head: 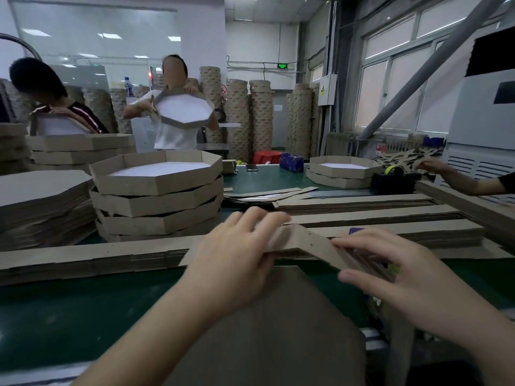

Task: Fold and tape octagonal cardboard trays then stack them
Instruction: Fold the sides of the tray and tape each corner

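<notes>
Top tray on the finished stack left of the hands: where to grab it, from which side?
Take the top tray by two opposite side walls, coming down from above with one hand on each. It sits open side up and level on the stack, so its upright walls stand free all round. The white floor is recessed, and the trays below block any grip from underneath.

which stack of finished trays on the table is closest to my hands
The four-high stack of trays just beyond your left hand. The two-tray stack sits farther back, right of centre.
</notes>
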Available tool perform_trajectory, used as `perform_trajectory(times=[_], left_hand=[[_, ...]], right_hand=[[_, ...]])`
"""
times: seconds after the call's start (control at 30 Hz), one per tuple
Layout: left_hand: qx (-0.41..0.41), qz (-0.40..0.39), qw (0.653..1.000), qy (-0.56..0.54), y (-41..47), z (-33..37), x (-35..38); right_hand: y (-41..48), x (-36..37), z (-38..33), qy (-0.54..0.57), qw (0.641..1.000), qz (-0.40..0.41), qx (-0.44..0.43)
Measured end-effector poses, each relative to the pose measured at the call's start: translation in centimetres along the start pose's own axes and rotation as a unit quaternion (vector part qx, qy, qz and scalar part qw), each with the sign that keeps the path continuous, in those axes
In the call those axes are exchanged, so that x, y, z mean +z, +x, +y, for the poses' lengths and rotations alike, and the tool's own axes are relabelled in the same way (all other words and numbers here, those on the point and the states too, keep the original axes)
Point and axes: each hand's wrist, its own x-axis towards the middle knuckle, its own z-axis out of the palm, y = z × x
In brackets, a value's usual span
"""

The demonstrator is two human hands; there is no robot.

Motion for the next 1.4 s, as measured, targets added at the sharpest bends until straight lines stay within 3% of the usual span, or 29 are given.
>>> perform_trajectory(times=[0.1, 0.2, 0.33, 0.53, 0.77, 0.87, 0.93, 1.0, 1.1, 1.23, 1.4], left_hand=[[-0.023, 0.002, 0.999, -0.023, -0.7, -1.9, -0.1], [0.004, 0.003, 1.0, 0.016, -0.5, -0.9, -0.3], [0.042, 0.014, 0.997, 0.059, 0.0, 0.8, 0.5], [0.003, -0.03, 0.998, 0.049, -0.9, -1.9, -0.1], [0.026, 0.065, 0.997, 0.024, -0.7, -2.8, 0.9], [-0.092, 0.016, 0.995, -0.047, -0.8, -3.5, 1.7], [-0.192, -0.053, 0.978, -0.063, -1.5, -4.6, 2.4], [-0.24, -0.127, 0.959, -0.082, -2.2, -5.6, 2.9], [-0.255, -0.17, 0.91, -0.28, -3.4, -6.2, 3.0], [-0.214, -0.123, 0.921, -0.302, -4.3, -6.3, 3.4], [-0.272, -0.061, 0.896, -0.345, -5.2, -5.4, 3.1]], right_hand=[[-0.2, 0.0, 1.3, 0.009, 1.0, -0.008, 0.021], [0.6, 1.3, 1.1, 0.025, 0.999, -0.036, 0.022], [2.4, 3.3, 0.1, 0.055, 0.998, -0.016, -0.022], [2.3, 2.7, 1.4, 0.07, 0.997, 0.013, -0.02], [2.4, 4.4, 2.0, 0.12, 0.991, -0.06, 0.002], [2.9, 4.5, 2.5, 0.137, 0.99, -0.029, 0.014], [3.3, 4.6, 2.9, 0.145, 0.989, -0.007, 0.025], [3.5, 4.8, 2.9, 0.151, 0.988, 0.001, 0.036], [3.6, 5.5, 2.6, 0.145, 0.989, 0.003, 0.041], [3.6, 6.1, 2.2, 0.166, 0.985, -0.025, 0.034], [3.3, 6.1, 2.1, 0.172, 0.983, -0.062, 0.032]])
